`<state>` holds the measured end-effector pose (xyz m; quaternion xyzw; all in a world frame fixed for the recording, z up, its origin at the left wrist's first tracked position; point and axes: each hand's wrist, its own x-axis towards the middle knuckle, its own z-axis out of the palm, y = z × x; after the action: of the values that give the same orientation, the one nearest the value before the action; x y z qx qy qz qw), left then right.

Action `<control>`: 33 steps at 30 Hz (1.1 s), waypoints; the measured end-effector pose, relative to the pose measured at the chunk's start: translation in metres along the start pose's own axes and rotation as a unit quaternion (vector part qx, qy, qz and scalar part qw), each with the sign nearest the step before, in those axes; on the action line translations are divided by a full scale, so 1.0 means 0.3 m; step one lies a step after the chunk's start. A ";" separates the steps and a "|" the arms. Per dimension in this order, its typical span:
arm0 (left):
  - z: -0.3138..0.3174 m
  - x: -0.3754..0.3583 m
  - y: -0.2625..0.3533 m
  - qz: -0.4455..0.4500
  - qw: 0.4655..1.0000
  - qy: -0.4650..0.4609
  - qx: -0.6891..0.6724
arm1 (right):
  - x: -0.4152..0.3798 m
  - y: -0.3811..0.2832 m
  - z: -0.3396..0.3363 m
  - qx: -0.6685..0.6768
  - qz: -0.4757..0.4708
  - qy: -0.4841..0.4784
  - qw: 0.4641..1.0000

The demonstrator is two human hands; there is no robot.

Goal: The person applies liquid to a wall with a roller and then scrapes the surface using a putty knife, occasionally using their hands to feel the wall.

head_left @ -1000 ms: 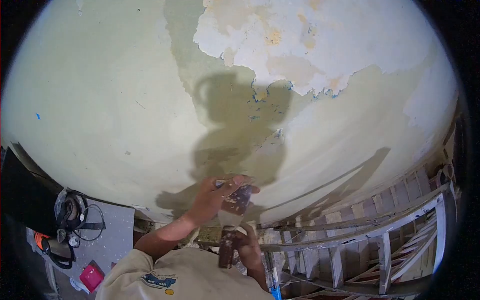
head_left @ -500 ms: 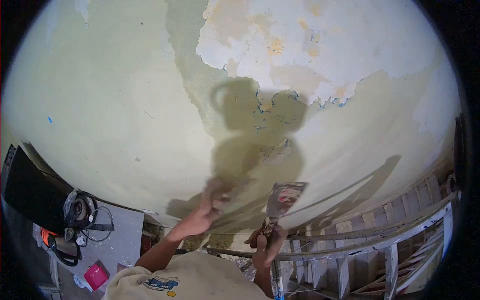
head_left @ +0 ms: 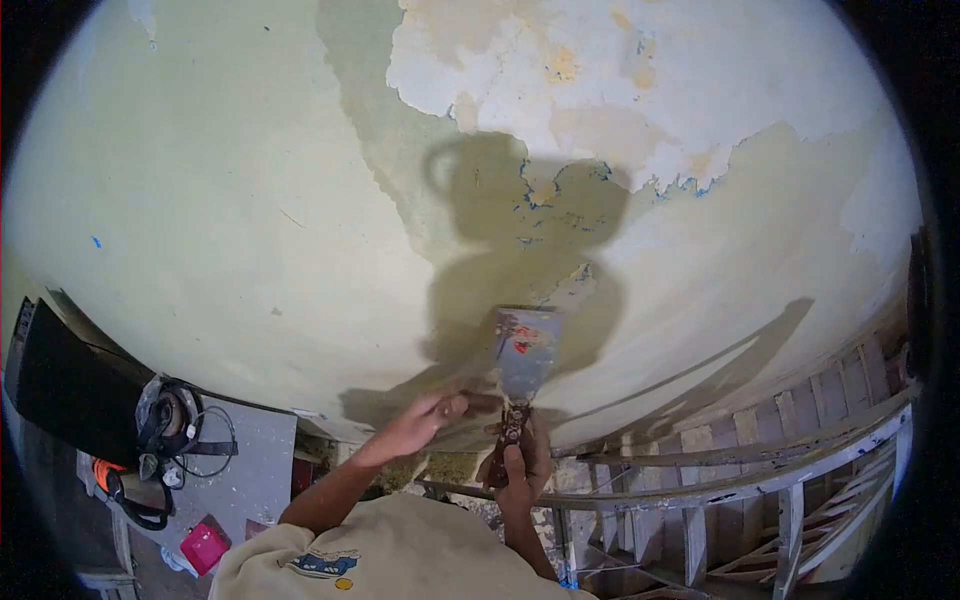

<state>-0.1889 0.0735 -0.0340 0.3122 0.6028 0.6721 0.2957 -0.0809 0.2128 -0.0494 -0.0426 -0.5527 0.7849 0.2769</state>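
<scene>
My right hand (head_left: 520,468) is wrapped around the dark, worn handle of a paint scraper (head_left: 528,352), thumb along the handle. Its wide, flat metal blade points up toward the wall and carries red and pale smears. To the left, my left hand (head_left: 430,422) has its fingers stretched toward the neck of the scraper, fingertips close beside the base of the blade. Ahead is a pale green wall (head_left: 250,230), its paint peeled to an uneven white patch (head_left: 480,75) at the top. Flaked blue edges border that patch.
A wooden ladder (head_left: 740,492) leans low at the right, its rungs paint-spattered. On the left, a grey board (head_left: 262,450) bears a coiled cable (head_left: 215,435) and tool-like gear. A pink object (head_left: 204,546) and a black panel (head_left: 70,385) are near it.
The scraper has swung left and its blade has turned more upright, higher before the wall. My left hand has come down slightly, its fingers now beside the scraper's neck.
</scene>
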 end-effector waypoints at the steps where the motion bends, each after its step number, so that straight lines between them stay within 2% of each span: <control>1: 0.025 0.028 0.064 0.034 0.998 0.045 -0.010 | 0.007 -0.001 -0.003 -0.014 -0.001 -0.022 1.000; 3: 0.035 0.088 0.113 0.066 0.993 0.094 -0.021 | 0.013 -0.005 -0.003 -0.027 0.001 -0.046 0.999; 6: 0.038 0.150 0.122 0.046 0.992 0.117 -0.034 | 0.006 -0.012 0.016 -0.023 0.039 -0.013 0.999; 8: 0.056 0.174 0.138 0.083 0.975 0.185 -0.095 | 0.012 -0.015 0.026 -0.016 0.037 -0.012 0.999; 10: 0.054 0.178 0.161 0.079 0.976 0.191 -0.075 | 0.011 -0.002 0.028 -0.007 0.035 -0.010 0.999; 12: 0.063 0.179 0.189 0.072 0.976 0.196 -0.056 | 0.011 0.020 0.023 -0.021 -0.004 -0.007 1.000; 14: 0.074 0.176 0.219 0.115 0.968 0.223 -0.029 | 0.014 -0.009 0.044 -0.005 0.011 -0.008 1.000; 19: 0.069 0.180 0.258 0.084 0.971 0.223 -0.005 | 0.008 -0.054 0.081 0.046 0.025 -0.024 0.998; 21: 0.077 0.181 0.263 0.086 0.970 0.226 0.006 | 0.008 -0.041 0.084 0.015 -0.008 -0.015 1.000; 23: 0.079 0.187 0.271 0.125 0.956 0.265 0.035 | 0.035 -0.070 0.072 -0.006 -0.002 -0.022 1.000; 25: 0.073 0.195 0.293 0.130 0.959 0.253 0.005 | 0.042 -0.099 0.080 -0.046 -0.002 -0.026 0.999; 27: 0.071 0.192 0.286 0.145 0.960 0.240 -0.021 | 0.032 -0.073 0.090 -0.028 -0.011 -0.026 0.999; 29: 0.064 0.180 0.255 0.133 0.952 0.266 0.068 | 0.028 -0.061 0.091 -0.018 -0.015 -0.041 0.999; 33: 0.079 0.186 0.304 0.122 0.959 0.255 0.029 | 0.019 -0.074 0.102 -0.001 -0.008 -0.033 0.999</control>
<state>-0.2077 0.1226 0.0620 0.2103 0.6348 0.7425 0.0385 -0.0886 0.1949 -0.0164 -0.0124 -0.5623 0.7833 0.2646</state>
